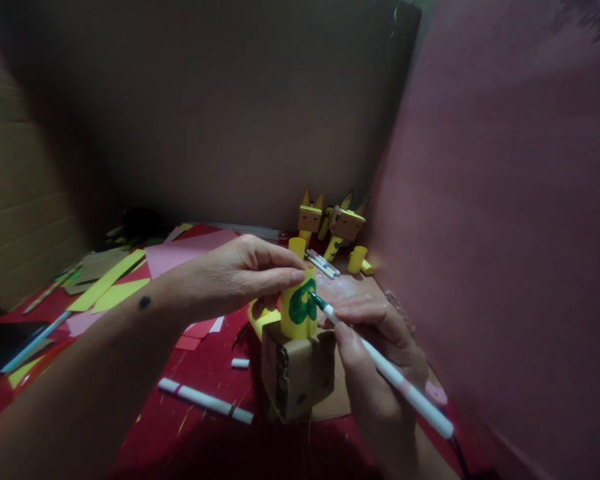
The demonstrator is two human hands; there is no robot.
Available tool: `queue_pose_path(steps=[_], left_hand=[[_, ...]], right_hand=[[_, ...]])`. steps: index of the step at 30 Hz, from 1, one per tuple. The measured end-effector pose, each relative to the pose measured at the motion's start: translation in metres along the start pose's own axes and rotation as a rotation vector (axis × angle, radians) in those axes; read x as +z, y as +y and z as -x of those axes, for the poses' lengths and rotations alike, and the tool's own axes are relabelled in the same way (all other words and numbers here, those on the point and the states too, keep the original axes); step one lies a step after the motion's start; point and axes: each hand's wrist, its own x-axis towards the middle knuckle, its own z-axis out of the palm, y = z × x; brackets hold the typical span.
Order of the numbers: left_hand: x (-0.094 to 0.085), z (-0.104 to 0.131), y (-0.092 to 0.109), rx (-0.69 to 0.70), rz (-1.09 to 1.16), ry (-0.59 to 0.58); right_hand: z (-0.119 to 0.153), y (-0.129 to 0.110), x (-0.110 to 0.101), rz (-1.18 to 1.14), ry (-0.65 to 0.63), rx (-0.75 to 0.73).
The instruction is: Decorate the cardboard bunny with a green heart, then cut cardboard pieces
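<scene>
A yellow paper tube (pixel 288 313) stands upright on a small cardboard box (pixel 303 377) with dark spots on its front. My left hand (pixel 245 270) pinches the tube's upper edge between thumb and fingers. Painted on the tube's side is a green patch (pixel 301 307) with a bare gap in it. In my right hand (pixel 375 353), a white marker (pixel 400 381) with a green tip is gripped like a pen. Its tip meets the tube at the patch's edge. Behind the box, a curved yellow paper piece (pixel 260 323) is partly hidden.
At the back stand two cardboard figures (pixel 310 218) with pointed ears. Several white markers (pixel 323 264) and a short yellow tube (pixel 357 260) lie nearby. A capped marker (pixel 205 400) and a white cap (pixel 240 363) rest on the red surface. Coloured paper (pixel 190 250) spreads leftward.
</scene>
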Motion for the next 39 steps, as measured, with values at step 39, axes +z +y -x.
queue_pose_path(steps=[39], left_hand=[[0.0002, 0.0011, 0.0006, -0.019, -0.042, 0.014]], right_hand=[[0.0, 0.0004, -0.0007, -0.004, -0.088, -0.039]])
